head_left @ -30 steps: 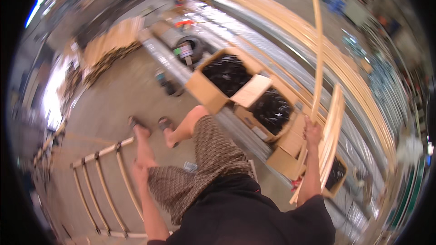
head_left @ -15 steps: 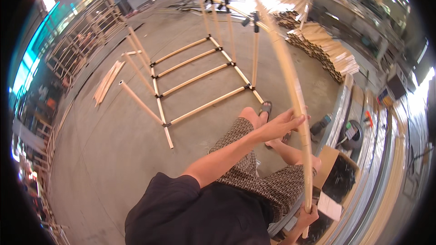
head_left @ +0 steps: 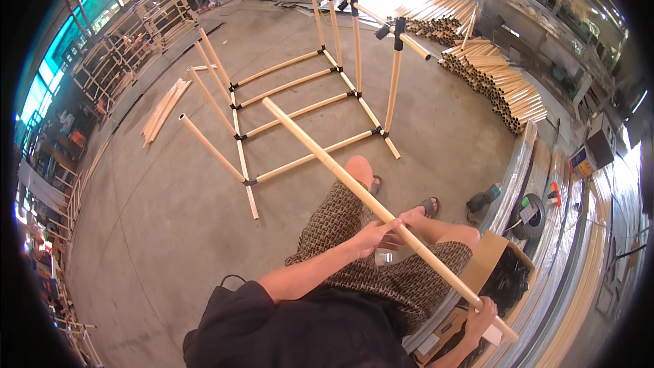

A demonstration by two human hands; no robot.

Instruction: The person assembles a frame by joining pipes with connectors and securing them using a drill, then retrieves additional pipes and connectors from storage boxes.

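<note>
A long tan tube [head_left: 325,161] lies aslant across my lap, its far end over the rungs of a frame. My left hand [head_left: 379,237] is closed round its middle, partly hidden beneath it. Lower down, my right hand [head_left: 482,316] grips it near the near end, which sticks out past the fist. Ahead on the floor stands the frame of tan tubes [head_left: 313,106], joined with black connectors [head_left: 378,131]. Uprights rise from both sides, and on the right a top tube [head_left: 368,13] runs across black joints.
Several loose tubes [head_left: 163,112] lie left of the frame. Stacked tubes [head_left: 494,78] fill the far right. Beside my right leg are a cardboard box [head_left: 492,253] with black parts, a power tool [head_left: 484,199], a black coil [head_left: 528,215] and long wrapped bars [head_left: 545,286].
The tube has swung down and left, from pointing far ahead to slanting over the frame. My left hand has moved nearer my lap, still gripping. My right hand has shifted slightly right.
</note>
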